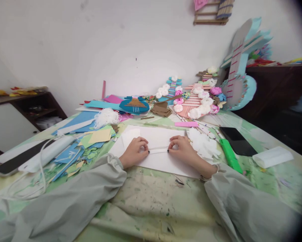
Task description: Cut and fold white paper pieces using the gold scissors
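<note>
White paper point(157, 137) lies in front of me on the table, with a narrow folded paper strip point(158, 151) running across its middle. My left hand point(135, 152) pinches the strip's left end between thumb and fingers. At the right end, my right hand point(182, 150) does the same, its fingertips closed on the strip. Both hands rest low over the white sheets. Beside my right hand sits a heap of torn white paper pieces point(203, 143). Whether the strip is joined to the sheet beneath cannot be made out.
Coloured paper scraps point(90, 148), a white power strip point(43, 156) with its cord and a dark phone point(14, 163) lie left. A green cutter point(230, 156), a black phone point(238, 139) and a white packet point(273, 157) lie right. Paper crafts point(193, 101) stand along the back.
</note>
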The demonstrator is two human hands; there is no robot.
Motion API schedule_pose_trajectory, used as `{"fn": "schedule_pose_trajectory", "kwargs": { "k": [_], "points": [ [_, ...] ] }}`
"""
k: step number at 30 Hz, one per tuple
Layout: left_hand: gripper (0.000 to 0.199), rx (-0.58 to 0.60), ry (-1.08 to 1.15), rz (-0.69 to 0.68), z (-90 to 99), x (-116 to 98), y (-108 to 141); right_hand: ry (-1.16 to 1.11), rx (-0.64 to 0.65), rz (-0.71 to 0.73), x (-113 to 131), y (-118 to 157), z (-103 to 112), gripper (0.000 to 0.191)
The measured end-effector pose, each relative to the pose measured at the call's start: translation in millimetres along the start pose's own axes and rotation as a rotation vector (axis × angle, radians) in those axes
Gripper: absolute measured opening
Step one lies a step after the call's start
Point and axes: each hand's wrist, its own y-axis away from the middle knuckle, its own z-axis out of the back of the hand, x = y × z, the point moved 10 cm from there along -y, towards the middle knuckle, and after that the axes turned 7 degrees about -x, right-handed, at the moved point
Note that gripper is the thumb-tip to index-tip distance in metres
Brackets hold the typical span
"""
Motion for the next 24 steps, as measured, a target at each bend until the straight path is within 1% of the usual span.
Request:
{"fn": "schedule_pose_trajectory", "kwargs": {
  "k": [7,15,24],
  "points": [
    [0.007,-0.037,-0.011,-0.036,0.6,-2.2,1.2,0.003,0.004,0.005,2.7,1.7,0.4,0.01],
    [0.007,-0.017,0.013,-0.052,2.6,-6.9,2.8,0.014,0.024,-0.022,3.1,2.1,0.3,0.011],
    [0.008,-0.003,0.049,-0.035,1.3,-3.2,4.9,-0.02,0.064,-0.063,1.2,3.0,-0.8,0.008]
  ]
}}
